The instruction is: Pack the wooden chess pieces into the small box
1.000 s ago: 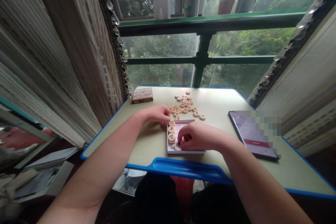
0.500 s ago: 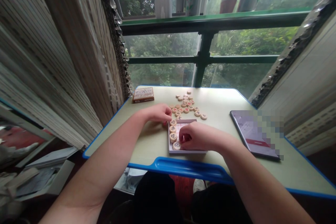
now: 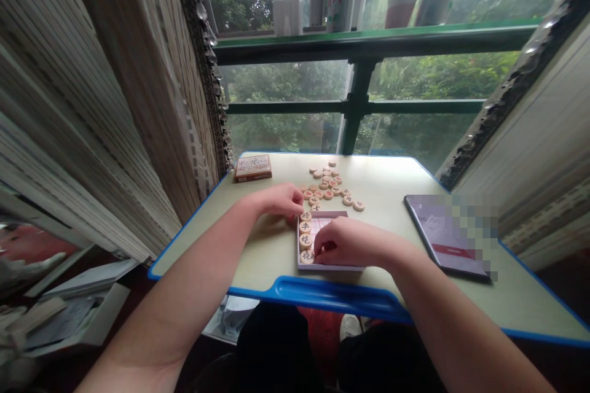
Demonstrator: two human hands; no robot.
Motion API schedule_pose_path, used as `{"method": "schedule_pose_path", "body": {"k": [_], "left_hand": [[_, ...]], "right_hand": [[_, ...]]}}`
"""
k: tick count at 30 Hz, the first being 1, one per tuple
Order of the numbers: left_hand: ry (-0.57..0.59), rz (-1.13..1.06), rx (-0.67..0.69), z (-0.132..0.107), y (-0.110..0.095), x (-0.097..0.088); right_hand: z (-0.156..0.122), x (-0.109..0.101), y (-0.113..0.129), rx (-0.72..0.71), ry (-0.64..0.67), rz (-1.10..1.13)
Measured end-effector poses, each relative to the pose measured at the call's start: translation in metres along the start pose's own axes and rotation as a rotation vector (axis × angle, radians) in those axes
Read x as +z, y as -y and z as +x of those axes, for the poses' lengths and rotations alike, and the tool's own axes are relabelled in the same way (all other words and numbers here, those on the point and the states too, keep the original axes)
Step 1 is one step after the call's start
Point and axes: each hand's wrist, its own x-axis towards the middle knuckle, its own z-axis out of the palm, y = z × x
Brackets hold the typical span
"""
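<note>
A small xiangqi board (image 3: 322, 228) with red grid lines, in a grey-edged tray, lies on the near part of the desk, right of centre and just behind the blue front lip. Its near edge runs parallel to that lip. Its long axis cannot be established, as the right hand covers much of the surface. Four round wooden xiangqi pieces (image 3: 305, 241) with black characters stand in a single line down the board's left side, running away from the person, flat and touching or nearly touching one another. The right hand (image 3: 345, 242) is over the board with fingers curled narrowly downward, its fingertips (image 3: 320, 248) at the surface just right of the lowest piece; whether they hold a piece cannot be determined. The left hand (image 3: 276, 201) rests on the desk left of the board, fingers loosely curled, with fingertips (image 3: 293, 216) just beside the farthest piece in the line; no held item is visible. A loose group of wooden pieces (image 3: 325, 186) lies beyond the board. A red-and-cream cardboard box (image 3: 252, 167) sits at the far left of the desk (image 3: 378, 172), and a tablet (image 3: 442, 236), partly pixelated, lies at right.
</note>
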Motion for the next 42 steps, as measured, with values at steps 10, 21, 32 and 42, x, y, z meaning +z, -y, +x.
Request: {"method": "schedule_pose_path", "body": {"k": [10,21,32,42], "left_hand": [[0.007,0.005,-0.008,0.0,0.0,0.0],[0.001,0.023,0.002,-0.001,0.0,0.001],[0.001,0.057,-0.039,-0.004,-0.006,-0.002],[0.004,0.062,-0.044,-0.006,-0.007,-0.003]], "right_hand": [[0.003,0.004,0.003,0.036,-0.082,-0.043],[0.005,0.005,0.01,0.076,-0.091,-0.077],[-0.003,-0.001,0.006,-0.11,-0.211,0.048],[0.003,0.006,0.006,-0.083,-0.126,0.007]]}}
